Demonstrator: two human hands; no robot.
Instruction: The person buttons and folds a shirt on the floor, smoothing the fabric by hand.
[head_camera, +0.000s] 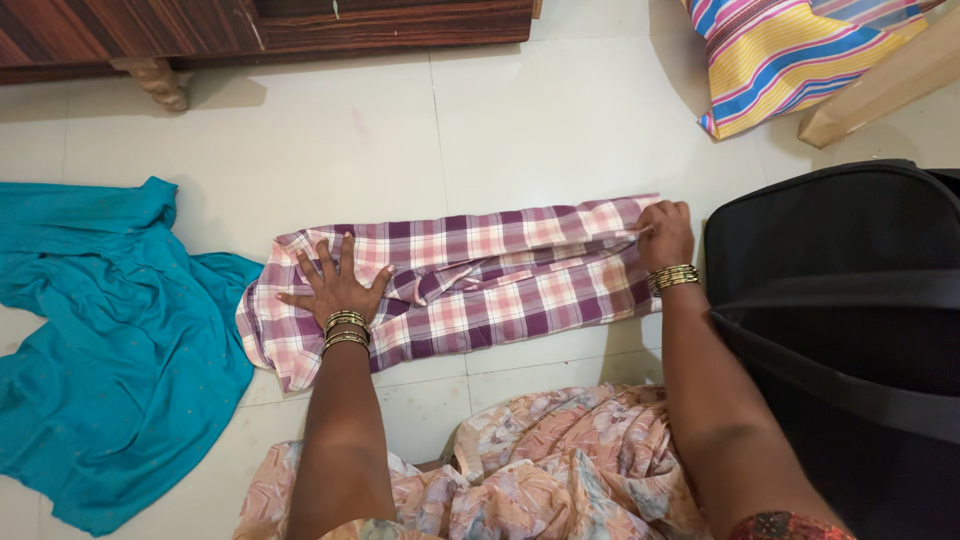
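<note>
A plaid cloth (500, 275) in purple, pink and white lies folded into a long strip on the tiled floor. My left hand (335, 280) presses flat on its left end, fingers spread, with gold bangles at the wrist. My right hand (665, 232) is closed on the cloth's right edge, pinching the fabric near its upper corner, also with bangles on the wrist.
A crumpled teal garment (110, 340) lies at the left. A black bag (840, 320) sits at the right, close to my right arm. Dark wooden furniture (300, 25) stands at the back, a striped cloth (790, 55) and wooden beam (880, 85) at top right. Floral fabric (540, 460) covers my lap.
</note>
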